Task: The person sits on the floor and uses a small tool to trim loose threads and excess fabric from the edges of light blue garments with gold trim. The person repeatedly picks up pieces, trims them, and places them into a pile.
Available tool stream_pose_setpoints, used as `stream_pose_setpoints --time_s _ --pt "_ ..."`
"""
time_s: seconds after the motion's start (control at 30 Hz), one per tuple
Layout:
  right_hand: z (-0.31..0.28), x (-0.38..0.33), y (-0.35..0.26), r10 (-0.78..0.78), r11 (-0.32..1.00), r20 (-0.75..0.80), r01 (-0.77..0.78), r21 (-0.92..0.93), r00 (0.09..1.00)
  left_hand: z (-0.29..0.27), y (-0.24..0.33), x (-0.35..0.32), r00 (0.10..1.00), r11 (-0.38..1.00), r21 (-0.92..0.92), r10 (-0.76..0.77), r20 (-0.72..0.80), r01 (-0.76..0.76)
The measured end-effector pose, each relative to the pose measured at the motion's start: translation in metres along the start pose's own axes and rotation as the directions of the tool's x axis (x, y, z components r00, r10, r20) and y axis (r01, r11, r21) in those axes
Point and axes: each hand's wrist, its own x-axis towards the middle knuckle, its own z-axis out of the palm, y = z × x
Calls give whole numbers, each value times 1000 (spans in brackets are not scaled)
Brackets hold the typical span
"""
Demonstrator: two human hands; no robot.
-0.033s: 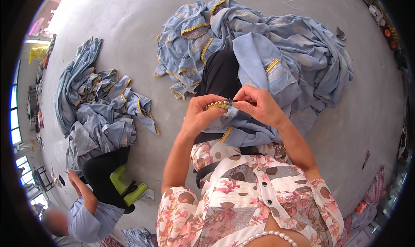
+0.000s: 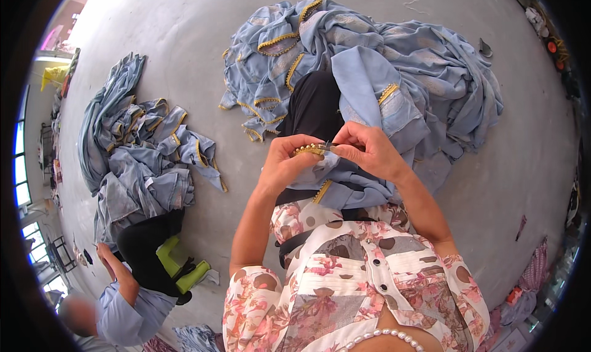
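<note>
My left hand (image 2: 288,161) pinches a gold beaded trim (image 2: 306,149) on the edge of a light blue garment (image 2: 354,190). The garment hangs from there over my lap and thigh. Close against the trim's right end, my right hand (image 2: 364,150) is closed on a small dark metal-tipped tool (image 2: 332,146). My fingers cover most of this tool, so its exact kind is hidden. More of the gold trim (image 2: 322,192) shows on a fold below my hands. Beyond my dark-trousered knee (image 2: 314,102) spreads a large heap of light blue cloth (image 2: 425,62) with gold-edged parts.
To the left, a second pile of blue gold-trimmed garments (image 2: 132,142) lies on the grey floor (image 2: 178,38). Beside it a co-worker in a light blue top (image 2: 132,312) sits near a lime-green seat (image 2: 191,272). Further cloth (image 2: 532,278) lies at the right edge.
</note>
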Motion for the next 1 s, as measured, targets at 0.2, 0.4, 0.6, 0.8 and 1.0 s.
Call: stream_pose_setpoints --time_s 0.2,0.4,0.6,0.8,1.0 --pt "1 -3 -3 -32 997 6 32 -77 999 -3 1 2 997 997 -39 -61 50 63" --pt "-12 1 16 -26 891 -236 130 435 971 -11 -7 8 989 934 -347 -36 142 84" --pt "-10 -22 24 -25 999 -169 20 -34 985 -15 -9 11 994 911 -399 -73 85 101" --pt "8 -22 9 -157 961 -275 83 -265 949 10 -11 8 945 955 262 206 -253 -139" --pt "14 -7 -2 -388 771 -289 137 -622 875 27 -9 8 785 679 659 582 -215 -323"
